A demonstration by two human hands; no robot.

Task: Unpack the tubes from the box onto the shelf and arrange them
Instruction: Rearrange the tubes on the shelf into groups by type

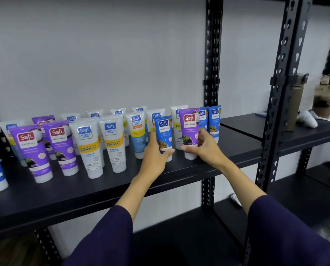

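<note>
Both forearms in dark purple sleeves rise from the bottom of the frame toward centre. The left hand [156,150] wraps the lower part of a small blue tube [165,134], thumb curled across its front near the cap and fingers behind it. The right hand [202,145] grips a purple tube [190,129] just to the right, thumb [189,148] pressed on its lower front and fingers curled round its right edge. Both tubes stand cap-down on the black shelf [179,169], apparently touching it, though the hands hide their bases. Other tubes [89,148] stand in rows to the left, one cut off at the frame's left edge. Blurred objects at upper right are hard to identify.
</note>
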